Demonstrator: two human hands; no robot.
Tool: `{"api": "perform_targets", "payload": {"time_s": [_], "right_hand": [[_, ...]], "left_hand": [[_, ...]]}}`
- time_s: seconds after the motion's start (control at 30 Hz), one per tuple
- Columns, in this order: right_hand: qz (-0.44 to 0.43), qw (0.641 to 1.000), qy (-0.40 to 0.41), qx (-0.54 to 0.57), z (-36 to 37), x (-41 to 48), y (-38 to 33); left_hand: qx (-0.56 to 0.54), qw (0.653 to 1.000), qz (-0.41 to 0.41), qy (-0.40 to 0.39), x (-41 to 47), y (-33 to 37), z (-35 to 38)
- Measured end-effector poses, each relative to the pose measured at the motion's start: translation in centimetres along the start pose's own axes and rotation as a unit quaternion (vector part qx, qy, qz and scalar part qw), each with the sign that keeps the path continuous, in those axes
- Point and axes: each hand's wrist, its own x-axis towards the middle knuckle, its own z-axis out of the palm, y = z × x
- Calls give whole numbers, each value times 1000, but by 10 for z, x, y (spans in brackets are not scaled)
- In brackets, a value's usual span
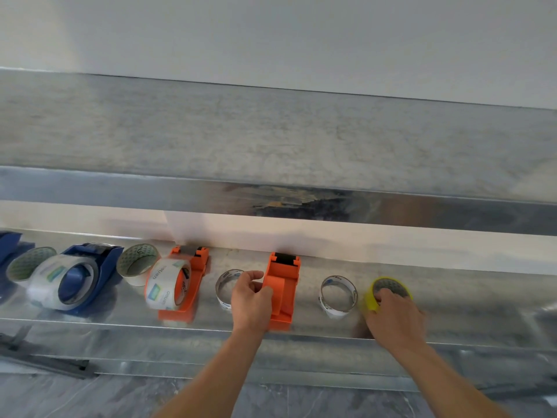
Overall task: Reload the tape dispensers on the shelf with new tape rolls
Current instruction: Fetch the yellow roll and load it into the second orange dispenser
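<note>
A galvanised metal shelf [470,306], dull silver and mottled, runs across the view with a raised front lip. An upper shelf [271,140] of the same blotchy metal hangs above it, and a plain white wall [301,34] stands behind. Grey streaked floor [90,396] shows below.

Near the middle of the shelf stands the empty orange dispenser [283,292], a blocky matte plastic body with a black strip at its far end. The left hand [250,300] grips its left side, thumb and fingers curled round the plastic. Just left of the dispenser, partly behind that hand, stands a thin spent core [226,282], a bare ring. Farther left sit a loaded orange dispenser [184,285] carrying a glossy clear roll, an upright clear tape roll [137,262], and a blue dispenser [87,276], also loaded.

Right of the empty orange dispenser stands a second spent core [337,294]. Beyond it is the yellow tape roll [371,300], which the right hand [394,318] holds, fingers curled over its rim; motion blur softens the grip.
</note>
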Motion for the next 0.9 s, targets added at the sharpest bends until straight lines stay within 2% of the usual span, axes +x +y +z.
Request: {"api": "perform_targets", "payload": {"time_s": [0.1, 0.17, 0.27, 0.33, 0.5, 0.63, 0.67, 0.8, 0.9], "right_hand": [[4, 1000, -5, 2, -1, -2, 0], [4, 1000, 19, 16, -4, -4, -2], [5, 993, 80, 88, -7, -1, -5], [8, 978, 100, 184, -15, 0, -11], [34, 874, 106, 473, -42, -10, -51], [98, 755, 56, 646, -49, -21, -82], [105, 736, 41, 668, -49, -23, -88], [115, 707, 3, 697, -51, -35, -106], [121, 702, -9, 702, -44, -39, -117]], "left_hand": [[1, 1000, 6, 1, -1, -1, -1], [5, 1000, 11, 1, -1, -2, -2], [13, 1000, 13, 0, 0, -3, -3], [18, 1000, 9, -5, 0, -2, -3], [11, 1000, 16, -25, 1, 5, -2], [7, 999, 17, -39, 2, 14, -1], [6, 999, 18, -42, 2, 15, -1], [3, 998, 26, -53, 2, 23, -1], [-8, 998, 27, -63, 1, 28, -1]]}}
